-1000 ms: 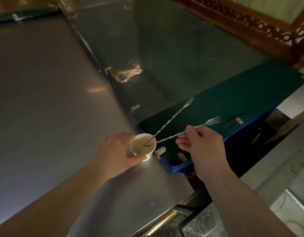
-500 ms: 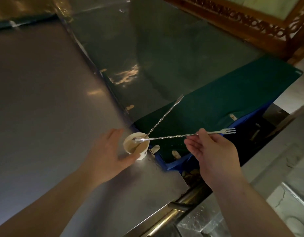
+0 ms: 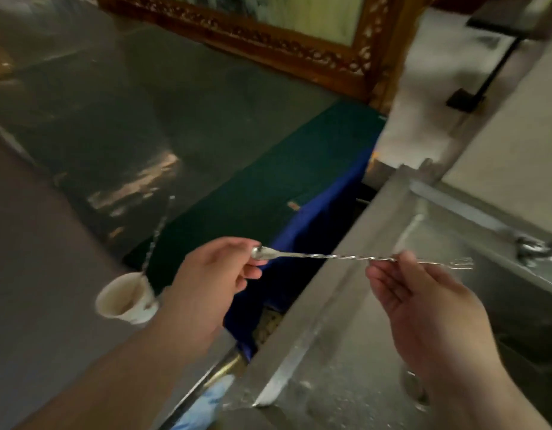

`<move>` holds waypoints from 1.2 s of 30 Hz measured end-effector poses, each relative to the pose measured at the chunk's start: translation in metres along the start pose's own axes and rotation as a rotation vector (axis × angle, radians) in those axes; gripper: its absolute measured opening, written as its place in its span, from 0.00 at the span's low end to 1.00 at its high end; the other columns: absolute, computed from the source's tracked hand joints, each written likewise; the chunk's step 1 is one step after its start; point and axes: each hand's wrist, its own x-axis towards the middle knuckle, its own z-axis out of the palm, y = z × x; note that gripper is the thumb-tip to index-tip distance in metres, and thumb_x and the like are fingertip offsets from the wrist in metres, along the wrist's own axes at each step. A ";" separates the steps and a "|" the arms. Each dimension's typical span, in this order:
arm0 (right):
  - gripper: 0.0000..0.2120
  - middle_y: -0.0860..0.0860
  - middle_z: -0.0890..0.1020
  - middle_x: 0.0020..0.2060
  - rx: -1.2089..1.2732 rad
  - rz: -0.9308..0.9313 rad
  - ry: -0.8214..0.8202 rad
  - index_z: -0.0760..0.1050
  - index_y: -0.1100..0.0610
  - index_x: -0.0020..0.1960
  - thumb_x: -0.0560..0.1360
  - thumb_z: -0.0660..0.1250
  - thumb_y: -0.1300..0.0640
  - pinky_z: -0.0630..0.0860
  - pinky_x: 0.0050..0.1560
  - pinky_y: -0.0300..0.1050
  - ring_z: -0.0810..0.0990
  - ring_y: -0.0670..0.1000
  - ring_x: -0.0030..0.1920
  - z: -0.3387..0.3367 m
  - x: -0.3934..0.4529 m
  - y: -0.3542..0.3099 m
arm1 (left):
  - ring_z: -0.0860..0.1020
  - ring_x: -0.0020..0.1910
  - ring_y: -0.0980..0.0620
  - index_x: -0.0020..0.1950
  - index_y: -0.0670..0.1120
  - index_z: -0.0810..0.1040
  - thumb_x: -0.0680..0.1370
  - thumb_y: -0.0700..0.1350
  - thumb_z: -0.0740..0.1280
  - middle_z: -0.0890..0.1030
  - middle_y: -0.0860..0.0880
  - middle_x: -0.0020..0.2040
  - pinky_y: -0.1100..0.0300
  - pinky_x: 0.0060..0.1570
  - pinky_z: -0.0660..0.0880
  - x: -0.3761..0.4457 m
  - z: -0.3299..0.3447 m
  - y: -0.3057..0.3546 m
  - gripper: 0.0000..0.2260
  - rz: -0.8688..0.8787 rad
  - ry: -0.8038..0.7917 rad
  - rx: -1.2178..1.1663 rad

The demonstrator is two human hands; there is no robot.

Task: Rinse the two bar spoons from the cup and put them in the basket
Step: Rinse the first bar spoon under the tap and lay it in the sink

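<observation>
One twisted metal bar spoon (image 3: 336, 256) with a fork end lies level in the air over the gap beside the sink. My right hand (image 3: 423, 302) pinches its handle near the fork tines. My left hand (image 3: 206, 280) pinches its bowl end. A small white paper cup (image 3: 124, 301) stands on the steel counter at the left, with the second bar spoon (image 3: 156, 234) leaning in it. No basket is in view.
A steel sink (image 3: 377, 336) with a drain (image 3: 414, 389) fills the lower right, a tap fitting (image 3: 530, 248) at its far rim. A dark green mat (image 3: 268, 187) over a blue bin (image 3: 318, 218) lies behind. A carved wooden frame (image 3: 268, 38) stands at the back.
My right hand lifted one bar spoon out of the cup and carried it right, over the sink edge. My left hand let go of the cup and took the spoon's bowl end.
</observation>
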 end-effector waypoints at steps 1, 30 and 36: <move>0.11 0.59 0.86 0.35 0.021 -0.025 0.041 0.77 0.65 0.44 0.81 0.63 0.59 0.82 0.37 0.40 0.88 0.54 0.38 -0.020 0.001 -0.015 | 0.80 0.34 0.56 0.42 0.51 0.85 0.77 0.42 0.65 0.86 0.47 0.39 0.59 0.38 0.72 -0.002 0.026 0.003 0.10 -0.026 -0.065 -0.060; 0.12 0.58 0.84 0.28 0.660 0.164 0.604 0.75 0.64 0.45 0.83 0.60 0.59 0.85 0.42 0.48 0.85 0.55 0.34 -0.349 0.063 -0.072 | 0.78 0.32 0.58 0.45 0.46 0.82 0.75 0.40 0.69 0.84 0.48 0.37 0.66 0.31 0.71 -0.036 0.454 -0.068 0.02 -0.028 -0.625 0.213; 0.10 0.47 0.84 0.38 -0.771 -0.135 0.507 0.79 0.51 0.49 0.79 0.63 0.46 0.78 0.43 0.48 0.82 0.49 0.40 -0.321 0.079 -0.061 | 0.78 0.28 0.62 0.40 0.51 0.83 0.75 0.45 0.70 0.83 0.56 0.31 0.70 0.27 0.71 -0.030 0.448 -0.062 0.05 0.370 -0.668 0.472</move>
